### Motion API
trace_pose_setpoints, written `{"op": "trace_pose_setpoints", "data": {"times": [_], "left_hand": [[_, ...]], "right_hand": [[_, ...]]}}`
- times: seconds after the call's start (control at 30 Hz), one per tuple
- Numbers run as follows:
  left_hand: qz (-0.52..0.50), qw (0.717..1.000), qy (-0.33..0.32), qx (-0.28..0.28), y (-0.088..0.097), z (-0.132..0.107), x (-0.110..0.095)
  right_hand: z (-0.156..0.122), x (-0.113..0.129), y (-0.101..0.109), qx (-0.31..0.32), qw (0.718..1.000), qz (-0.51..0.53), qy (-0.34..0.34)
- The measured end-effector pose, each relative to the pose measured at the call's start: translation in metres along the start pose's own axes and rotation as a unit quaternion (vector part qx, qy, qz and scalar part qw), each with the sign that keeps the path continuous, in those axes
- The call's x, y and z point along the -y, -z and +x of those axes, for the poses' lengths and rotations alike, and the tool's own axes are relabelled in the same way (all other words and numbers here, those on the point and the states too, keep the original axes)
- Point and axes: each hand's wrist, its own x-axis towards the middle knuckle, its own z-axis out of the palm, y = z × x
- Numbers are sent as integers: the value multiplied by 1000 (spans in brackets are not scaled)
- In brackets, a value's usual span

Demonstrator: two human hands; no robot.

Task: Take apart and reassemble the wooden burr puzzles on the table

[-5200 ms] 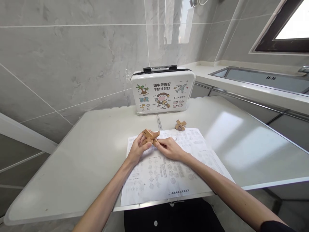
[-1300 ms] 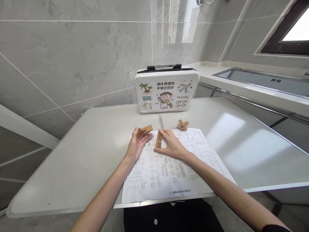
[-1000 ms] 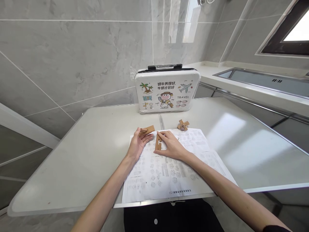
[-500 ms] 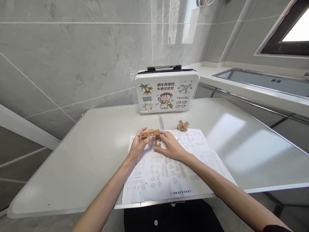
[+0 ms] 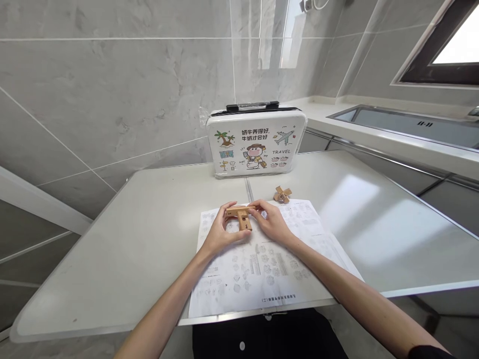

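Observation:
Wooden burr puzzle pieces (image 5: 244, 221) meet in a T shape between my hands, above the printed sheet. One bar lies crosswise and another with a number on its end points toward me. My left hand (image 5: 219, 235) is closed around them, its fingers at the left end of the crosswise bar and its thumb at the near end of the other. With bent fingers my right hand (image 5: 274, 223) grips the right end of the pieces. Its fingertips partly hide that end. Just beyond the sheet sits a cross-shaped cluster of wooden pieces (image 5: 282, 194).
Under my hands a paper sheet (image 5: 284, 284) with small printed diagrams covers the front middle of the white table (image 5: 130, 249). A white cartoon case (image 5: 258, 142) in clear plastic stands at the back. A counter with a sink (image 5: 404, 127) is on the right.
The notched piece at my right hand and the bar in my left have come together into a T. My left thumb has moved down to the near end.

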Motion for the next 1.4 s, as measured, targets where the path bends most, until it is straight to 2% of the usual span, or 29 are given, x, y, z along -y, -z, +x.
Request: {"op": "trace_pose_setpoints", "data": {"times": [0.43,0.6,0.7,0.83,1.03,1.3,1.4], "left_hand": [[126,991,-43,-4,2,-3,-12],[125,992,-27,-3,0,-5,-15],[137,989,-49,-12,-2,-6,-15],[237,962,-133,0,-2,-4,-8],[337,914,-220,-50,3,-1,0],[335,913,-233,-27,9,0,-1],[348,902,-254,-25,7,-2,-2]], "right_hand": [[0,-1,-2,-25,999,-32,6],[1,-4,-1,-17,999,-31,5],[1,-6,-2,-19,1000,-20,0],[0,-6,-3,-13,1000,-5,1],[-1,-7,-5,-9,1000,0,9],[-2,-3,-9,-16,1000,14,-5],[-1,-2,-8,-25,999,18,-13]]}}
